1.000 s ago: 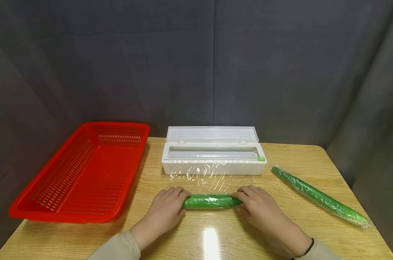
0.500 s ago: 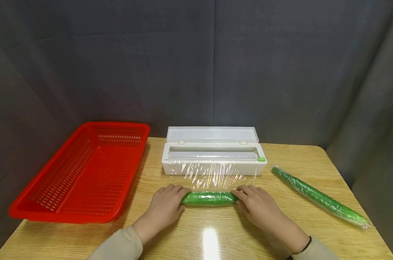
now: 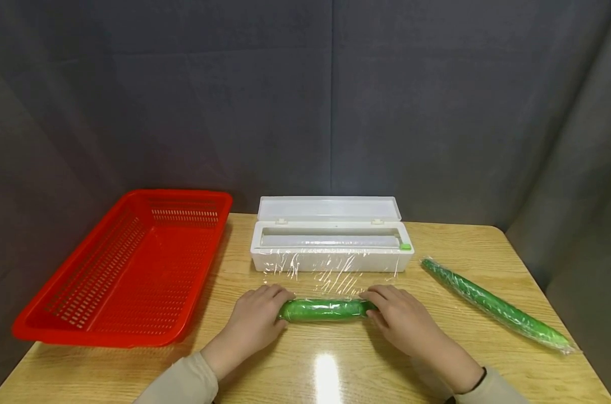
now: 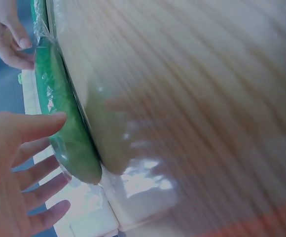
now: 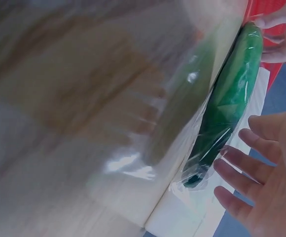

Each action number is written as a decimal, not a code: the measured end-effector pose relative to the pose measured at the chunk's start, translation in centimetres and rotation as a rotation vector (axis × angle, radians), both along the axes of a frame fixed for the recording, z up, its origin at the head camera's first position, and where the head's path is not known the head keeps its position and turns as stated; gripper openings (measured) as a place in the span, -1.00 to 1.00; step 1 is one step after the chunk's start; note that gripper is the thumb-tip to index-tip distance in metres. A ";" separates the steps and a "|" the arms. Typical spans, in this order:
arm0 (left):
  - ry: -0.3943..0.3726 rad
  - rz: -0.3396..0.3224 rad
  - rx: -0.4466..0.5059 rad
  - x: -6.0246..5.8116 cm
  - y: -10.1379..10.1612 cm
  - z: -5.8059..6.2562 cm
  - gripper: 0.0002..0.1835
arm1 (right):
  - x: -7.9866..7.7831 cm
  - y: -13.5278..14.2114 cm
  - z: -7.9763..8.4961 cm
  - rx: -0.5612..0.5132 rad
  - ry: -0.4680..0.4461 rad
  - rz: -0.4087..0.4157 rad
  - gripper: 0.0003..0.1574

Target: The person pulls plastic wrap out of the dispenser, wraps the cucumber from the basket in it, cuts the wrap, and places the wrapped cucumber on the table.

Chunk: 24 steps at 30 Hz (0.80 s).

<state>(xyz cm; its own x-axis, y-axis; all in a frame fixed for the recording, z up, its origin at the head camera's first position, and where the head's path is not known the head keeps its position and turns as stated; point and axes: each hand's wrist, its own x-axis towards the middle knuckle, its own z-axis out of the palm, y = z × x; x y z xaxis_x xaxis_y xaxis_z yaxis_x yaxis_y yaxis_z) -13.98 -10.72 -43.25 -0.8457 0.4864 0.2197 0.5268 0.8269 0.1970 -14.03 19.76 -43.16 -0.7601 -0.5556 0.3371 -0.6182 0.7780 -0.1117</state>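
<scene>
A green cucumber [image 3: 325, 310] under shiny clear film lies crosswise on the table in front of the hands. At its left end is my left hand [image 3: 257, 314]. The left wrist view shows that thumb [image 4: 44, 126] overlapping the cucumber [image 4: 66, 113], with the other fingers spread and fairly straight behind it. My right hand [image 3: 403, 320] is around the cucumber's darker right end. In the right wrist view its fingers [image 5: 246, 185] are loosely extended beside the film-covered cucumber [image 5: 227, 103]. Clear cling film [image 3: 335, 283] stretches from the cucumber to a white dispenser [image 3: 330, 261].
The dispenser's lid [image 3: 329, 209] stands raised above a film roll [image 3: 330, 241], with a green slider [image 3: 405, 247] at the right. A red basket [image 3: 159, 280] stands at the left. Another film-wrapped cucumber [image 3: 497, 306] lies slantwise near the table's right edge.
The cucumber between the hands has moved slightly away from the person since a second ago. Reflections in the stretched film have shifted. Basket, dispenser and the other cucumber have stayed put.
</scene>
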 end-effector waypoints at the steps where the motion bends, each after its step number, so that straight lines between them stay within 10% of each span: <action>1: 0.004 -0.006 0.002 0.0 0.1 0.0 -0.49 | 0.0 -0.1 0.1 -0.004 0.005 0.003 -0.56; 24: 0.063 -0.005 -0.047 -0.8 1.5 -0.1 -0.50 | -0.5 -1.7 -0.4 0.058 -0.001 0.005 -0.37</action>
